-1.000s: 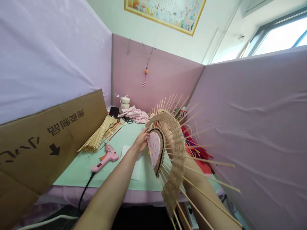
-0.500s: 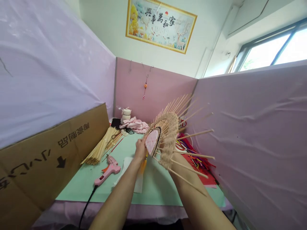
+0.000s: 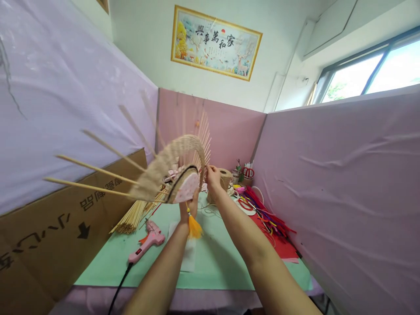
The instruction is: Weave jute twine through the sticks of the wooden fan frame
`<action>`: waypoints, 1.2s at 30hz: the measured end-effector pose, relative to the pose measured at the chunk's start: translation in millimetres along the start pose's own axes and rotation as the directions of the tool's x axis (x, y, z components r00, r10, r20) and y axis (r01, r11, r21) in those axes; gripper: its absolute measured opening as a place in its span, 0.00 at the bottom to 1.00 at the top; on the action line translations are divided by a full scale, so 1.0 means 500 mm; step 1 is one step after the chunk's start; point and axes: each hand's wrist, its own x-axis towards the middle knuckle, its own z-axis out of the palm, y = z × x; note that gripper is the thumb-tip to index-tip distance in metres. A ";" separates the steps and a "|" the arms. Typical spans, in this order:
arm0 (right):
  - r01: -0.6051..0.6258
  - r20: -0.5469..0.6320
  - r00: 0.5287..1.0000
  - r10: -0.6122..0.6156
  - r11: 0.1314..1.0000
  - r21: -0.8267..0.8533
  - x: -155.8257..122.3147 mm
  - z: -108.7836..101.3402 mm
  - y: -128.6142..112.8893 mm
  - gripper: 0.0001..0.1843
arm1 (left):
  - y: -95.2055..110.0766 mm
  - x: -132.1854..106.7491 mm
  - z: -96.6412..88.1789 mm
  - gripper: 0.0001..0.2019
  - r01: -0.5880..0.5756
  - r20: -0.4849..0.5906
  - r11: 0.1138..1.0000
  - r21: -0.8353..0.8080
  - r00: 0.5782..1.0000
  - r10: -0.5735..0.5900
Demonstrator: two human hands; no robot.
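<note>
A half-round fan of thin wooden sticks (image 3: 95,169), woven across with a band of jute twine (image 3: 173,154), is held up over the table. At its base is a pink fabric half-disc (image 3: 187,187) with a dark edging, and a yellow tassel (image 3: 195,226) hangs below. My left hand (image 3: 190,207) grips the fan from beneath, its fingers partly hidden behind the base. My right hand (image 3: 214,176) is closed in a pinch at the woven band's right end; what it pinches is too small to make out. A jute twine spool (image 3: 225,175) stands just behind it.
On the green tabletop (image 3: 216,262), a pink glue gun (image 3: 149,240) and a bundle of sticks (image 3: 129,218) lie left. Coloured pipe cleaners (image 3: 265,214), red sheets (image 3: 284,243) and red-handled scissors (image 3: 248,172) are right. A cardboard panel (image 3: 65,227) borders the left.
The fan has swung from right to left, its long sticks now pointing left and up. My right hand, hidden behind it before, now shows at its right edge. The tassel hangs in plain view.
</note>
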 end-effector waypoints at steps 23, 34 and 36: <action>0.269 0.001 0.957 -0.290 0.888 -0.374 -0.277 -0.367 -0.088 0.16 | 0.166 0.007 -0.057 0.25 0.492 0.329 0.794 -0.358 0.862 -0.386; 0.331 0.288 0.942 -0.174 0.631 -0.702 -0.456 -0.461 -0.087 0.12 | 0.103 -0.090 -0.091 0.15 0.782 0.410 0.589 -0.205 0.615 -0.674; 0.269 0.302 0.952 -0.056 0.627 -0.731 -0.471 -0.487 -0.095 0.13 | 0.096 -0.096 -0.104 0.13 0.806 0.396 0.555 -0.206 0.587 -0.706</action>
